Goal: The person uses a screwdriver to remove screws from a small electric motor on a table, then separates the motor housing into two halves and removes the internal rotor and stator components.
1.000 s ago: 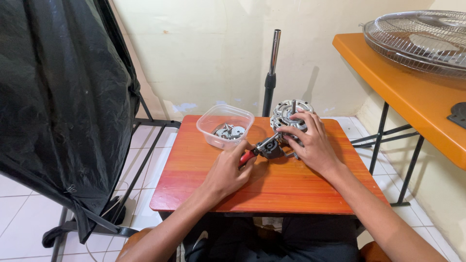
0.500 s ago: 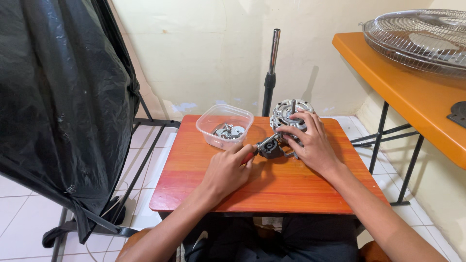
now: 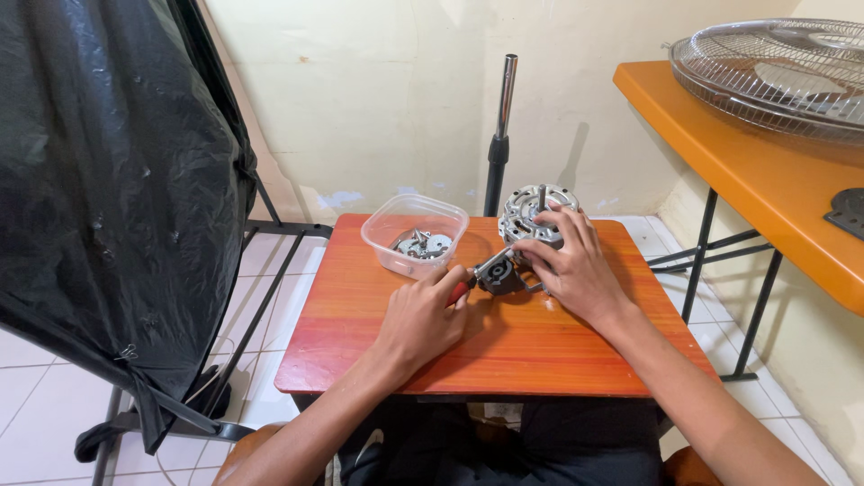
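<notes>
My left hand point(image 3: 421, 317) rested on the orange counter point(image 3: 504, 355), its grip closed around the red handle of a screwdriver point(image 3: 461, 290) whose tip pointed right toward a small dark metal part point(image 3: 498, 272) just beside my fingers. My right hand point(image 3: 569, 266) lay over the far right side of that part, its grip pressed onto the round silvery fan motor point(image 3: 531, 212) that stood on the counter's far edge, with my fingertips point(image 3: 551, 212) spread over its slotted housing. The dark part sat touching the near side of the motor, between my two hands. To the left of the motor, on the far left of the counter, stood a clear plastic tub point(image 3: 414, 232) with small metal pieces lying in it. Behind the counter a metal pole point(image 3: 501, 135) rose upright against the pale wall. Far right, a second orange table point(image 3: 765, 180) carried a wire fan guard point(image 3: 783, 72). On the left hung a black plastic sheet point(image 3: 108, 180) over a dark frame, above the white tiled floor point(image 3: 36, 396).
</notes>
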